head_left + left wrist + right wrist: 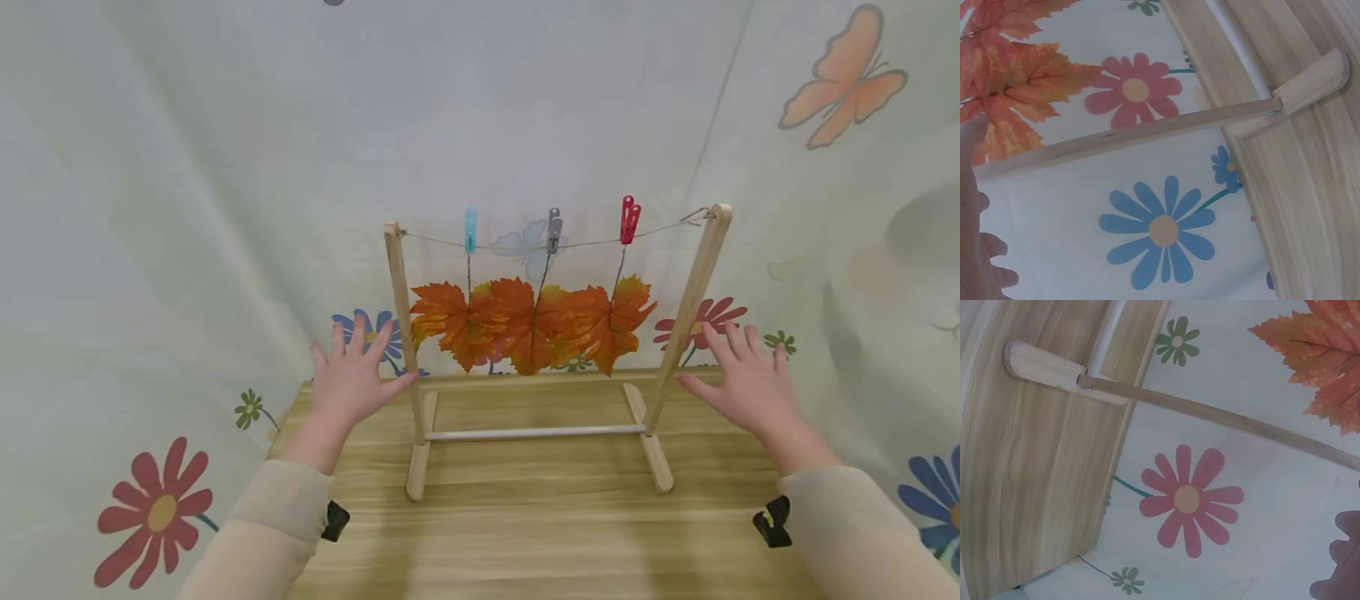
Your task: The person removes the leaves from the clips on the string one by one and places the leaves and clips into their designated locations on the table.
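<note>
A small wooden rack (536, 432) stands on the table, a string (585, 244) tied between its two posts. Three orange maple leaves (529, 327) hang from it by their stems, clipped with a light blue clothespin (470, 232), a grey clothespin (553, 232) and a red clothespin (628, 222). My left hand (352, 379) is beside the left post (408, 333), fingers spread, thumb tip right at the post in the head view. To the right of the right post (688, 321), my right hand (750, 379) has its fingers spread too. Neither hand holds anything.
The wood-grain table (525, 542) carries the rack near its back edge. Behind it hangs a pale cloth (555, 100) printed with flowers and butterflies. Black wrist devices show at the left sleeve (262, 517) and the right sleeve (855, 517).
</note>
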A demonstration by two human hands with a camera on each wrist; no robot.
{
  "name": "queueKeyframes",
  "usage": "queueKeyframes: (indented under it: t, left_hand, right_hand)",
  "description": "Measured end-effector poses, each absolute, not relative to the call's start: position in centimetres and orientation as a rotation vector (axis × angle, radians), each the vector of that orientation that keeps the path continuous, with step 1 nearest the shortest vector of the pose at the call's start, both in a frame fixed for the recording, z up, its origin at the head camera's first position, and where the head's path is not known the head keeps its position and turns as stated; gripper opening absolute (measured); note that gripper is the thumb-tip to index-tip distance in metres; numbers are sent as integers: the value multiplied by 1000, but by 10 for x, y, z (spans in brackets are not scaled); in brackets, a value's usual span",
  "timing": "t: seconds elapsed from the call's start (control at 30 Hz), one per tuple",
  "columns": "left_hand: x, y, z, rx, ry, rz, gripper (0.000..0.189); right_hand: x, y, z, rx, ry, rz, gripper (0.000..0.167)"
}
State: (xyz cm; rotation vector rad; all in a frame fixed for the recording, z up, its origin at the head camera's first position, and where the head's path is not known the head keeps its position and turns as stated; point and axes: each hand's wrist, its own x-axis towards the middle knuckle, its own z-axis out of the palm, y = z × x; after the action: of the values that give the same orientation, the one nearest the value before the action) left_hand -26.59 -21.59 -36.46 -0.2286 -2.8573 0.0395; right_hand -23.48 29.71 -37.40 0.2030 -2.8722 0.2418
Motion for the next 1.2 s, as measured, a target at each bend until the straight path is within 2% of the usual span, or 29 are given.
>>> queueKeyframes:
  t: [0.7, 1.2]
  left_hand:
    - [-249, -201, -334, -423, -2590, -42, 79]
    - [-246, -177, -314, -443, -2611, -220, 73]
  right_hand:
    - [-223, 266, -335, 350, -2670, 441, 83]
    - [-226, 236, -311, 411, -2654, 468, 66]
